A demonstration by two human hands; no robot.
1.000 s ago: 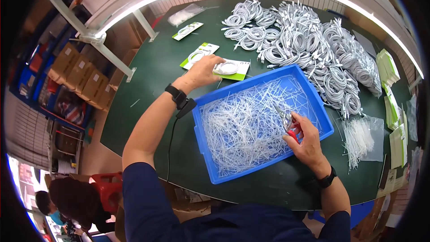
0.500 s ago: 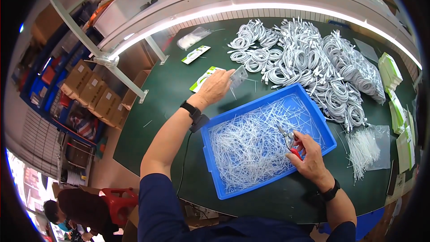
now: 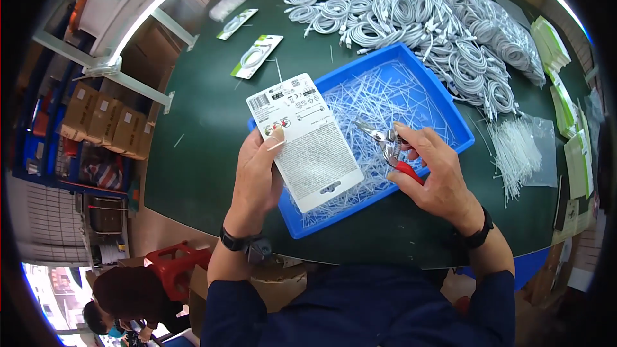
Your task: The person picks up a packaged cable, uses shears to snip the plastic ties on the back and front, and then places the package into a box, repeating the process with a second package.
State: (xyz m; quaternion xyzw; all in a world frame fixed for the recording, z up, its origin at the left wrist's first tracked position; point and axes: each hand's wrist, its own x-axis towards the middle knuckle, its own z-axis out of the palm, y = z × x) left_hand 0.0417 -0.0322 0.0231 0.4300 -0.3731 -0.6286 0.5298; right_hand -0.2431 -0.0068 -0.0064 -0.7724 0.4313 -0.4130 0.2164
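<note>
Meanwhile left grip (image 3: 257, 173) clasps card (image 3: 308, 144) — right (image 3: 437, 177), pliers (image 3: 389, 148).

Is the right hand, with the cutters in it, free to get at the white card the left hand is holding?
Probably yes. The right hand holds the red-handled cutters just beside the white card, which the left hand holds up over the blue tray. Nothing lies between the tips and the card's edge.

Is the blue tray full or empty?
Partly full: the blue tray holds a loose layer of thin white strips across its floor, below the rim.
</note>
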